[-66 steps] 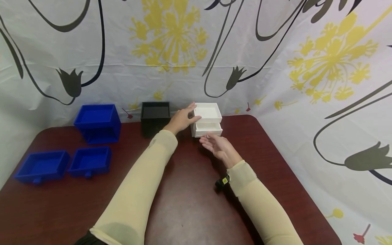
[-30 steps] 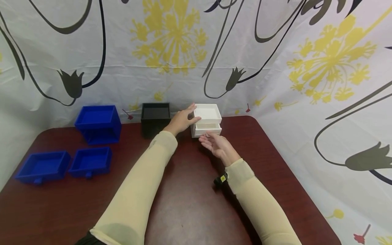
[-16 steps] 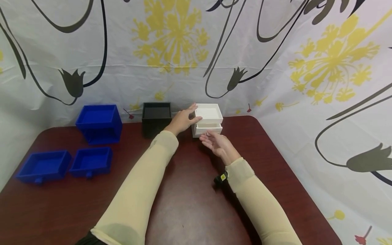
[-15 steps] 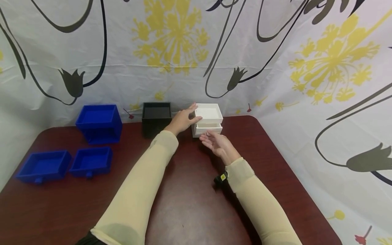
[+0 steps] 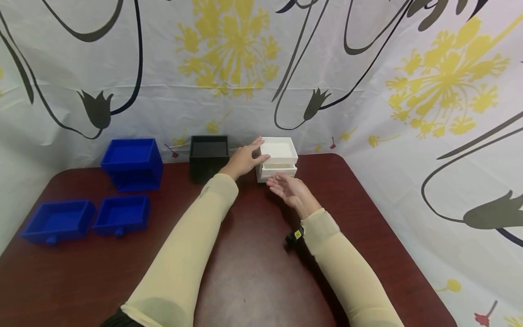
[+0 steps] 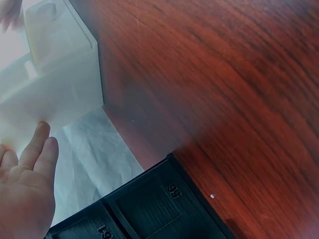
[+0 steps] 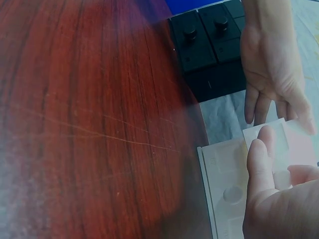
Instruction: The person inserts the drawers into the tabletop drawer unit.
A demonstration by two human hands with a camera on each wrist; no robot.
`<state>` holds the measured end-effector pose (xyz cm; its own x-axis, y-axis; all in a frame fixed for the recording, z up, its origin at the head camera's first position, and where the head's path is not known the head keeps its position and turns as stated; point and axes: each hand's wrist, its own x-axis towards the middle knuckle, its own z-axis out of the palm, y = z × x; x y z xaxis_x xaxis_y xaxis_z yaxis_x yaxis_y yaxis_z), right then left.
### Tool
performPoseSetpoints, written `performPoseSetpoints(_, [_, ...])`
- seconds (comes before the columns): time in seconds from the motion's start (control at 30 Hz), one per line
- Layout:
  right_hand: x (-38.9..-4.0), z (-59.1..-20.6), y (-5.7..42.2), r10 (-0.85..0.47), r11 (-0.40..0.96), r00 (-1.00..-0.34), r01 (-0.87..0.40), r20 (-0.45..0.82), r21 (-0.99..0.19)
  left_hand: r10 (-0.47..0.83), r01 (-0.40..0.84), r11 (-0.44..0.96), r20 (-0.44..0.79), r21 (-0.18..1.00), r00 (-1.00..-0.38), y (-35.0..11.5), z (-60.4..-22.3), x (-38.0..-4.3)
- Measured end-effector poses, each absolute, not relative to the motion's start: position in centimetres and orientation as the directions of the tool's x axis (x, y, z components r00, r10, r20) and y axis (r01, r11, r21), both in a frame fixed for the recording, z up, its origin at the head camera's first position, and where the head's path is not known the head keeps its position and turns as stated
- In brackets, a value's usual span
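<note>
A small white drawer box point(image 5: 278, 152) with a shallow tray top stands at the back of the table. Its upper drawer point(image 5: 279, 171) is pulled a little way out, and the lower drawer front point(image 7: 224, 174) sits flush in the right wrist view. My left hand point(image 5: 242, 161) steadies the box's left side, fingertips touching its wall point(image 6: 75, 94) and thumb near the top rim. Palm upward, my right hand point(image 5: 295, 193) is at the upper drawer's front, with the small knob point(image 7: 282, 179) between thumb and fingers.
A black drawer box point(image 5: 209, 156) stands left of the white one. Farther left is a blue drawer cabinet point(image 5: 132, 163) with an open front. Two blue drawers point(image 5: 59, 222) lie before it on the brown table point(image 5: 253, 272). A patterned cloth point(image 5: 229, 109) hangs close behind.
The white upper drawer has slid farther into its box, the right hand moving slightly forward with it. My left hand has stayed in place on the box.
</note>
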<state>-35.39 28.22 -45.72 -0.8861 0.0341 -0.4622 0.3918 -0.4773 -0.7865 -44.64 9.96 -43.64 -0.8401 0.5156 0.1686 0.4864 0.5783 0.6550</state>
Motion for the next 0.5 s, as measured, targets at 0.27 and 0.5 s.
performPoseSetpoints(0.27, [-36.03, -45.69, 28.24, 0.036, -0.478, -0.885, 0.392, -0.464, -0.786, 0.517, 0.506, 0.581, 0.191, 0.638, -0.834, 10.16, -44.05, -45.07])
performPoseSetpoints(0.5, [-36.18, -45.77, 28.36, 0.027, -0.485, -0.888, 0.391, -0.460, -0.782, 0.517, 0.507, 0.584, 0.191, 0.634, -0.834, 10.16, -43.93, -44.90])
